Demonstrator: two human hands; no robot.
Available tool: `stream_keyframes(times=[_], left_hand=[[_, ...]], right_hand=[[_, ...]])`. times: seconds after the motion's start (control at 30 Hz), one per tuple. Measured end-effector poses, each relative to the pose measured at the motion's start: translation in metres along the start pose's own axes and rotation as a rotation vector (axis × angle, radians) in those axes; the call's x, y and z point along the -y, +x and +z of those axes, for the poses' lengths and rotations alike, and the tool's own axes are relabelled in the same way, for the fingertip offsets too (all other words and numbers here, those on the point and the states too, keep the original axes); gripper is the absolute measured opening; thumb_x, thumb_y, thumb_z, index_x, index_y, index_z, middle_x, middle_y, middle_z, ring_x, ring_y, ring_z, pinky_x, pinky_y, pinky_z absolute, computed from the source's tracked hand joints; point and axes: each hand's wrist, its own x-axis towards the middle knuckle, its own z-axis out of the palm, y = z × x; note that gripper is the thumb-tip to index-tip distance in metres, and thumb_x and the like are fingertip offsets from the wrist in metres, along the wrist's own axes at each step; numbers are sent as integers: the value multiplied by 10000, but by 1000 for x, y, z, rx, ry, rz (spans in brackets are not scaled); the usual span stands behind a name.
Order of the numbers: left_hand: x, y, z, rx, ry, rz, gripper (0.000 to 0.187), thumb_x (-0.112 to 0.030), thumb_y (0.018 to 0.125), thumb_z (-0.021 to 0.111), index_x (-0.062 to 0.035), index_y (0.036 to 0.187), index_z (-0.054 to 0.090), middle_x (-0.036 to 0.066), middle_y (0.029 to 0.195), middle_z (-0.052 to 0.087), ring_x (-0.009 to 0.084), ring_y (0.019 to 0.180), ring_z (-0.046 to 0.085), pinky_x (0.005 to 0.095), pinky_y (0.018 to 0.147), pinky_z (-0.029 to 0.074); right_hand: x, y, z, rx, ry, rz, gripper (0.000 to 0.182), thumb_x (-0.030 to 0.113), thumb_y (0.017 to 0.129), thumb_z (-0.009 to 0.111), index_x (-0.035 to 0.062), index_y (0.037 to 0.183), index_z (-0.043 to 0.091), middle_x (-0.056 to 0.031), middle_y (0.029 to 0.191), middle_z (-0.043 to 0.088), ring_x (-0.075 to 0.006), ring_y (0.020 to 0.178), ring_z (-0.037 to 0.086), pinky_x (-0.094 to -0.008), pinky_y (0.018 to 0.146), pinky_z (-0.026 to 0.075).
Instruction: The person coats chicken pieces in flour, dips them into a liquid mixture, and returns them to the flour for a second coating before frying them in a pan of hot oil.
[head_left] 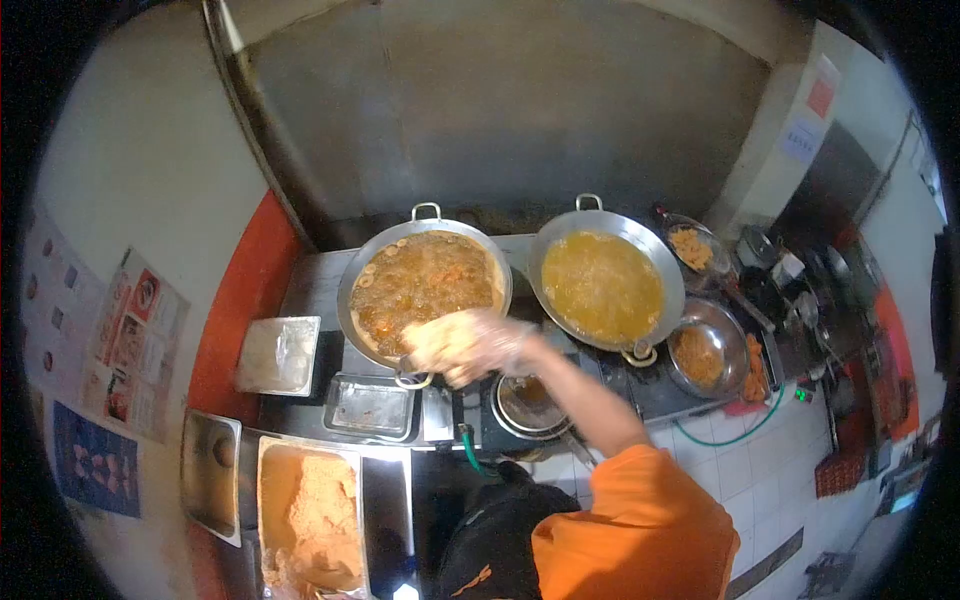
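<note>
My right hand (485, 342), in a clear plastic glove, reaches over the near rim of the left wok (345, 300). Its fingers are closed round a clump of pale, batter-coated food (440, 345), which partly covers them. Under and beyond the hand, brown oil (425, 280) bubbles in this wok, with pieces of food floating near its edge. My left hand does not show. At the lower left, a metal tray (352, 452) holds a heap of pale orange, crumbly coating (325, 510). A translucent, crumpled shape lies at that tray's bottom edge.
The right wok (672, 290) holds yellowish, foaming oil. A strainer (530, 405) rests over a pot in front. To the right stand a steel bowl (735, 335) and fried pieces (755, 370). Shallow metal trays (370, 405) line the left side. A green hose (715, 440) crosses the floor.
</note>
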Motion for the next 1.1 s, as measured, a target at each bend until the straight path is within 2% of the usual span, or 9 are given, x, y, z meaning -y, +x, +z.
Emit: stream_keyframes(times=[0.13, 0.23, 0.4, 0.53, 0.6, 0.67, 0.83, 0.93, 1.1], left_hand=[[-31, 6, 31, -43, -77, -240, 371, -163, 918, 591, -34, 1266, 571, 120, 1169, 613, 222, 983, 578, 366, 809, 500], [-44, 12, 49, -62, -104, -329, 382, -177, 920, 600, -46, 1277, 567, 113, 1182, 608, 219, 995, 572, 364, 824, 499], [-41, 19, 51, -101, -184, -432, 401, -199, 921, 614, -68, 1296, 560, 101, 1203, 599, 213, 1014, 564, 361, 850, 496], [-21, 16, 40, -158, -274, -552, 417, -217, 923, 625, -85, 1312, 554, 92, 1220, 592, 209, 1029, 557, 358, 870, 494], [8, 22, 36, -145, -236, -611, 425, -226, 924, 630, -94, 1319, 552, 87, 1229, 588, 207, 1036, 554, 357, 881, 493], [99, 28, 21, -56, 6, -612, 384, -316, 925, 625, -119, 1254, 610, 76, 1108, 620, 186, 965, 555, 326, 813, 508], [76, 50, 41, -59, -177, -819, 339, -279, 862, 693, -70, 1129, 675, 106, 1010, 689, 199, 875, 648, 376, 673, 546], [82, 71, 47, 348, 426, -674, 371, -291, 787, 722, -51, 1070, 710, 188, 1049, 699, 252, 932, 664, 416, 696, 546], [186, 81, 79, 594, 715, -410, 332, -285, 737, 710, -43, 962, 735, 222, 970, 700, 302, 859, 672, 425, 703, 539]], right_hand=[[7, -66, -161, -293, -133, 108, 301, 231, 925, 658, 44, 1160, 646, -34, 796, 655, -107, 582, 530, -262, 492, 430], [4, -101, -253, -591, -1392, 302, 381, 303, 826, 727, -15, 1029, 680, -182, 870, 708, -273, 718, 680, -399, 601, 530], [-33, -120, -335, -662, -1565, 746, 331, 267, 773, 714, 34, 1007, 709, -210, 998, 705, -337, 922, 694, -433, 780, 544], [-4, -136, -274, -905, -1807, 295, 251, 111, 782, 621, 51, 1018, 684, -227, 1034, 672, -388, 979, 642, -465, 830, 508], [-39, -139, -356, -1109, -1709, -305, 441, 76, 804, 609, 21, 1241, 587, -196, 1175, 642, -350, 1094, 612, -428, 925, 488], [21, -113, -295, -896, -1711, -250, 516, -20, 819, 603, 10, 1327, 521, -194, 1303, 583, -330, 1195, 564, -395, 1030, 444], [66, -24, -19, -599, -1262, -329, 423, 76, 849, 652, -12, 1257, 585, -181, 1245, 626, -305, 1146, 608, -379, 1004, 468], [16, 56, 97, 5, -1176, -561, 369, 87, 844, 666, -5, 1199, 624, -184, 1215, 642, -288, 1082, 643, -376, 954, 499], [-135, 196, 245, 651, -1200, -176, 441, 310, 924, 593, -13, 1223, 606, -239, 1199, 639, -344, 1069, 649, -406, 932, 508]])
